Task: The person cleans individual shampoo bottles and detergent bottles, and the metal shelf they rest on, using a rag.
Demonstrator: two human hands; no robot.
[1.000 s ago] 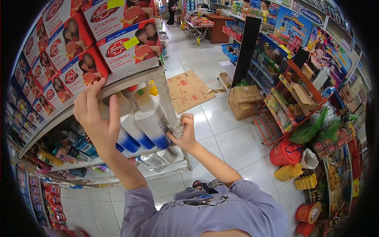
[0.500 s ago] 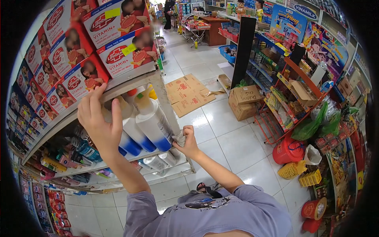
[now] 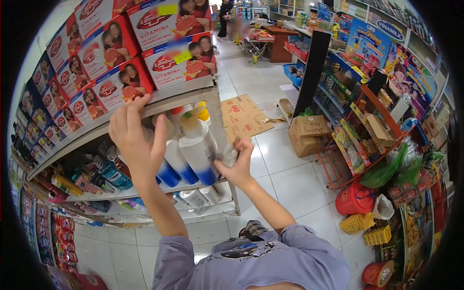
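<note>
My left hand has its fingers apart, with the fingertips against the edge of the upper shelf, just under the red and white Lifebuoy boxes. It holds nothing. White and blue pump bottles stand on the shelf below, to the right of this hand. My right hand grips a crumpled greyish cloth at the shelf's right end, beside the nearest bottle.
A flattened cardboard sheet lies on the tiled floor ahead. Cardboard boxes, a red rack and a red bucket stand at the right. In the far aisle is a person in dark clothing.
The shelf and its goods appear shifted to the right in the view. My right hand has moved up a little along the shelf end with the cloth; my left hand stays at the shelf edge.
</note>
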